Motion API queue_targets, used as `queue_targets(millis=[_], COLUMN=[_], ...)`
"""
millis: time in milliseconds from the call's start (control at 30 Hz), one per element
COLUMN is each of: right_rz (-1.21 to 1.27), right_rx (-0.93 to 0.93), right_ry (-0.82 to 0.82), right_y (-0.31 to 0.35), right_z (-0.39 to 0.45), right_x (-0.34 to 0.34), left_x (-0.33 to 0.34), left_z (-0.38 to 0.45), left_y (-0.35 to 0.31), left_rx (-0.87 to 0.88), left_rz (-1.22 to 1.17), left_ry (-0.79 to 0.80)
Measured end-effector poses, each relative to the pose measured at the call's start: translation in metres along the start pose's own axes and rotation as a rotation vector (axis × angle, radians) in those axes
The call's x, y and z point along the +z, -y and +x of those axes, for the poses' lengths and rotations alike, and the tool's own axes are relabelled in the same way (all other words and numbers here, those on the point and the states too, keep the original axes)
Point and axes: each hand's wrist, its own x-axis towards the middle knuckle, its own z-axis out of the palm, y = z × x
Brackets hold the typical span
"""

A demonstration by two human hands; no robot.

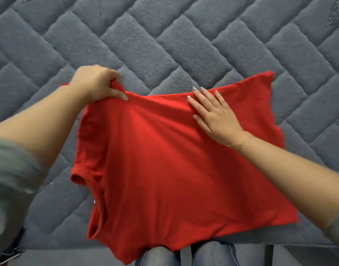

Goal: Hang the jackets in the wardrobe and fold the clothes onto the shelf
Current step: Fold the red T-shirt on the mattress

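Red cotton-like fabric is bunched in the left hand, whose fingers and thumb curl round the far left corner of a red T-shirt and lift it slightly off the surface, with the thumb lying along the shirt's far edge. Right hand lies flat on the shirt near its far edge, right of centre, fingers straight and spread, palm down, holding nothing, only pressing the cloth. A thin bracelet sits at the right wrist. Both forearms are bare; a grey-green sleeve is pushed up on the left arm at the near left of the view, blurred. The shirt is spread on a bed, over a grey quilted mattress with a herringbone stitch pattern. Its body appears doubled over, with the right edge straight and the near edge hanging just over the mattress's near side. A short sleeve with a hemmed cuff sticks out at the left, and the fabric along the left side is rumpled in loose folds. Faint creases run from the gripped corner toward the right hand. Below the near edge of the mattress the person's legs in blue-grey trousers show, touching the shirt's overhanging hem.
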Motion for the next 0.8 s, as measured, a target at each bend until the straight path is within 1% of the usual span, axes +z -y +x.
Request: queue_targets(millis=[33, 100, 167, 200, 233, 267, 300, 333, 367, 400, 500, 533, 600, 700, 767, 800], right_rz=[-0.004, -0.005, 0.030, 0.044, 0.042, 0.019, -0.010, -0.033, -0.044, -0.045, -0.022, -0.019, -0.006, 0.026, 0.094, 0.142], right_rx=[0.046, 0.124, 0.174, 0.164, 0.115, 0.043, -0.013, -0.026, 0.014, 0.092, 0.349, 0.392, 0.417, 0.456, 0.472, 0.448], right_ry=[0.029, 0.028, -0.034, -0.063, -0.073, -0.059, -0.028, 0.006, 0.029, 0.036, 0.019, 0.019, 0.026, 0.014, -0.025, -0.045], right_y=[0.005, 0.005, 0.007, 0.009, 0.011, 0.011, 0.007, -0.002, -0.016, -0.034, -0.092, -0.106, -0.120, -0.111, -0.087, -0.071], right_z=[-0.002, -0.003, -0.004, -0.005, -0.008, -0.013, -0.019, -0.025, -0.028, -0.028, -0.028, -0.027, -0.028, -0.027, -0.033, -0.042], right_x=[0.007, 0.015, 0.020, 0.022, 0.024, 0.027, 0.030, 0.031, 0.030, 0.028, 0.017, 0.013, 0.007, 0.003, -0.002, -0.004], left_x=[0.002, 0.010, 0.022, 0.032, 0.045, 0.060, 0.076, 0.092, 0.107, 0.120, 0.141, 0.142, 0.142, 0.136, 0.133, 0.133], left_z=[0.002, -0.001, -0.018, -0.031, -0.044, -0.055, -0.065, -0.072, -0.074, -0.072, -0.061, -0.058, -0.055, -0.060, -0.071, -0.081], left_y=[-0.006, -0.022, -0.053, -0.075, -0.098, -0.120, -0.138, -0.150, -0.156, -0.155, -0.142, -0.140, -0.140, -0.150, -0.163, -0.172], left_rx=[-0.036, -0.138, -0.235, -0.237, -0.191, -0.108, -0.030, 0.006, -0.001, -0.027, -0.081, -0.087, -0.108, -0.223, -0.353, -0.410], left_rz=[0.023, 0.060, 0.002, -0.053, -0.119, -0.179, -0.211, -0.210, -0.178, -0.136, -0.047, -0.040, -0.041, -0.057, -0.117, -0.145], left_ry=[-0.024, -0.105, -0.312, -0.432, -0.517, -0.531, -0.474, -0.380, -0.282, -0.228, -0.258, -0.263, -0.261, -0.253, -0.238, -0.225])
